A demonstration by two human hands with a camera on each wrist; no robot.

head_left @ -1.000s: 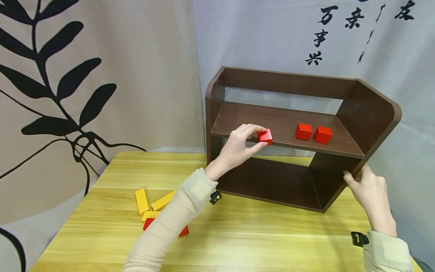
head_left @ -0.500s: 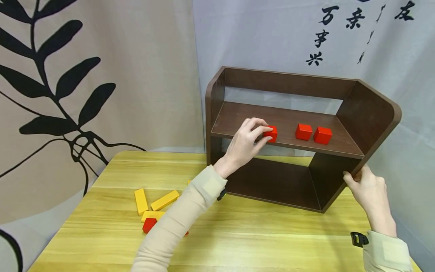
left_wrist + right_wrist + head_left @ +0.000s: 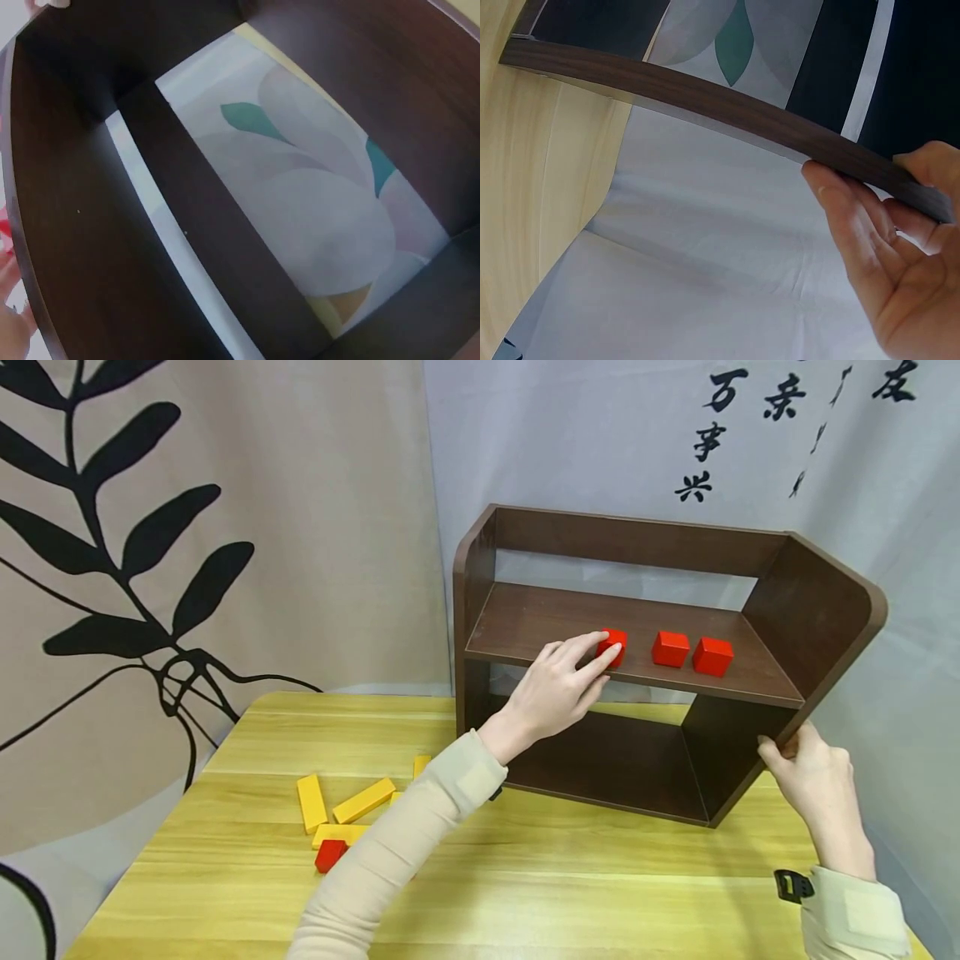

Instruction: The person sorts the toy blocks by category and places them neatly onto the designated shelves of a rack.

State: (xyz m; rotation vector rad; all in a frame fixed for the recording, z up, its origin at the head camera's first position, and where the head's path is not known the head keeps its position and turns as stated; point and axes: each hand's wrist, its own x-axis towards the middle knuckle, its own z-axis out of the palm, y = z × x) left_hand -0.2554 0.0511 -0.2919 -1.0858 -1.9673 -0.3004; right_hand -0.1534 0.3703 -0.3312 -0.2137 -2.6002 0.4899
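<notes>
A dark brown two-tier shelf (image 3: pixel 660 768) stands on the wooden table, its front turned a little. On its upper board, near the front edge, sits a red block (image 3: pixel 617 634). My left hand (image 3: pixel 551 697) touches that block with extended fingers, which partly cover it. Further right on the same board are two more red blocks, one in the middle (image 3: pixel 670 649) and one at the right (image 3: pixel 712 657), slightly apart. My right hand (image 3: pixel 817 781) grips the edge of the shelf's right side panel; in the right wrist view its thumb and fingers (image 3: pixel 847 214) lie on either side of the panel.
Several yellow blocks (image 3: pixel 363 801) and a red block (image 3: pixel 330 856) lie at the left of the table (image 3: pixel 562 877), partly behind the left sleeve. A printed curtain (image 3: pixel 337 527) hangs behind. The lower tier (image 3: pixel 622 760) shows only its bare board.
My left hand has moved right along the upper board, bringing the red block nearer the other two. Its pinch has loosened and the fingers have straightened. My right hand stays put.
</notes>
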